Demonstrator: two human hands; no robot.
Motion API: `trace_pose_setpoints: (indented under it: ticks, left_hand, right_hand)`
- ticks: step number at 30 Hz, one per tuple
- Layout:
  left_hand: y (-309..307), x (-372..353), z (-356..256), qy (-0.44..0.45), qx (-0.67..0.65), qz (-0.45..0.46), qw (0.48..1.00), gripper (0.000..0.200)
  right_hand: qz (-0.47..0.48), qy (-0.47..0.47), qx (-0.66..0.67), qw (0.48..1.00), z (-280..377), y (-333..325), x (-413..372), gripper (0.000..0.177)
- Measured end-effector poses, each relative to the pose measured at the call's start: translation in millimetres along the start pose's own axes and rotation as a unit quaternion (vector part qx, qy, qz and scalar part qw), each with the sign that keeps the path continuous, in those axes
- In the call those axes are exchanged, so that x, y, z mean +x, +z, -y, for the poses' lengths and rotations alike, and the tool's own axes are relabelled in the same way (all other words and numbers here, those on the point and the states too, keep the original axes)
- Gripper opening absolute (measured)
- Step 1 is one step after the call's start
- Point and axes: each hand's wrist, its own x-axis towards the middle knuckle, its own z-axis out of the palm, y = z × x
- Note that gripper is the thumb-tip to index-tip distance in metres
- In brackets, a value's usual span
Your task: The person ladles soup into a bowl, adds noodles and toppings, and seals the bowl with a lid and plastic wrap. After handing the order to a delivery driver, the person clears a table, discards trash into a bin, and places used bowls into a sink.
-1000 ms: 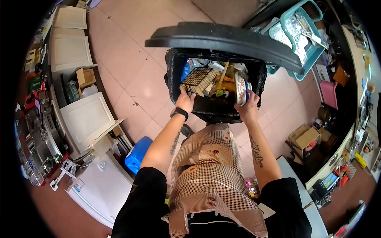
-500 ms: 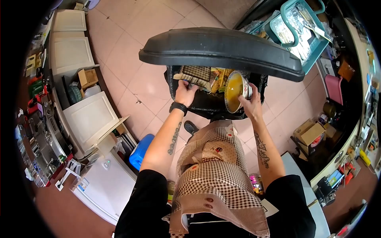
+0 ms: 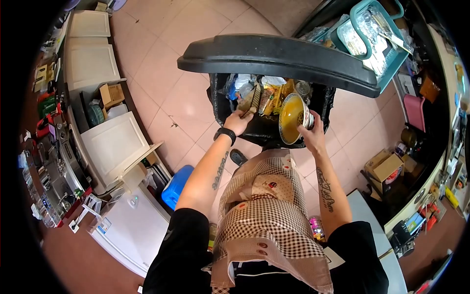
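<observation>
A black-lined bin (image 3: 259, 131) stands before me, its dark lid (image 3: 279, 56) raised over the far side. Packets and other rubbish (image 3: 274, 95) lie inside. My left hand (image 3: 238, 121) is closed on a gridded tray (image 3: 256, 100), which is tilted nearly on edge above the bin's left part. At the right of the opening, my right hand (image 3: 313, 130) grips a patterned bowl (image 3: 291, 119) by its outer base. The bowl is tipped, with its yellowish inside facing left.
A teal basket (image 3: 394, 63) with plastic packs is at the upper right. Cabinets (image 3: 115, 142) and a white fridge (image 3: 129, 228) line the left. A blue container (image 3: 177, 187) and an open cardboard box (image 3: 384, 164) stand on the floor.
The gridded tray has turned from lying nearly flat to nearly on edge, uncovering more rubbish in the bin. My left hand has moved slightly right and down with it. The bowl stays tipped.
</observation>
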Motion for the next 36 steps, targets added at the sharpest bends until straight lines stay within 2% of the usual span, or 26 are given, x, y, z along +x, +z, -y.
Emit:
trace_pose_setpoints:
  ticks: [1, 2, 4, 7, 10, 11, 13, 15, 17, 18, 19, 22, 23, 24, 27, 29, 32, 33, 36]
  left_hand:
    - [5, -12, -3, 0.010, 0.025, -0.065, 0.998, 0.065]
    - [10, -16, 3, 0.028, 0.067, -0.095, 0.993, 0.053]
    - [8, -29, 0, 0.015, 0.158, -0.134, 0.978, 0.040]
    - [-4, -20, 15, 0.081, 0.188, -0.144, 0.968, 0.027]
    - [-13, -23, 10, 0.113, 0.167, -0.119, 0.972, 0.015]
    - [-16, -23, 7, 0.148, 0.149, -0.119, 0.971, 0.012]
    - [-18, -24, -3, 0.148, 0.113, -0.109, 0.976, 0.013]
    - [-16, -27, -13, 0.168, 0.080, -0.120, 0.975, 0.015]
    - [-19, -27, -25, 0.178, 0.103, -0.116, 0.972, 0.016]
    - [-22, -27, -31, 0.183, 0.114, -0.114, 0.970, 0.016]
    - [-23, -26, -35, 0.148, 0.078, -0.090, 0.982, 0.017]
    - [-28, -21, -33, 0.238, 0.083, -0.099, 0.963, 0.019]
    - [-31, -18, -32, 0.218, 0.083, -0.067, 0.970, 0.020]
    - [-29, -14, -31, 0.253, 0.075, -0.106, 0.959, 0.021]
    - [-30, -12, -29, 0.118, -0.073, -0.019, 0.990, 0.020]
    - [-35, -27, -45, 0.001, -0.173, 0.037, 0.984, 0.020]
    - [-28, -23, -31, 0.084, -0.100, -0.007, 0.991, 0.017]
    - [-25, -21, -29, 0.109, -0.051, -0.049, 0.992, 0.019]
    - [-23, -14, -23, 0.128, -0.084, -0.095, 0.984, 0.021]
  right_hand:
    - [0.004, -0.002, -0.011, 1.000, 0, -1, -2, 0.077]
    - [0.006, 0.000, -0.010, 1.000, 1, 0, -2, 0.077]
    - [0.013, 0.006, -0.011, 1.000, -1, 2, -6, 0.077]
    - [0.017, 0.003, 0.003, 1.000, -1, 6, -8, 0.076]
    - [0.019, -0.001, 0.029, 0.999, -2, 9, -10, 0.076]
    - [0.007, -0.009, 0.036, 0.999, -6, 10, -8, 0.075]
    - [-0.018, -0.021, 0.048, 0.998, -13, 12, -9, 0.071]
    - [-0.029, 0.031, 0.101, 0.994, -11, 7, -12, 0.068]
    - [-0.039, 0.098, 0.181, 0.978, 0, 0, -16, 0.064]
    - [-0.063, 0.097, 0.190, 0.975, 1, -2, -17, 0.066]
    - [-0.067, 0.115, 0.219, 0.967, -3, -6, -17, 0.066]
    - [-0.074, 0.133, 0.263, 0.953, -12, -15, -15, 0.065]
    - [-0.075, 0.134, 0.270, 0.951, -15, -17, -14, 0.065]
    - [-0.079, 0.134, 0.275, 0.949, -14, -19, -15, 0.065]
    - [-0.085, 0.139, 0.301, 0.940, -11, -20, -19, 0.065]
    - [-0.094, 0.148, 0.335, 0.926, -12, -18, -23, 0.065]
    - [-0.104, 0.142, 0.340, 0.924, -14, -12, -26, 0.065]
    - [-0.098, 0.144, 0.329, 0.928, -15, -11, -26, 0.065]
    - [-0.086, 0.144, 0.308, 0.936, -16, -7, -23, 0.067]
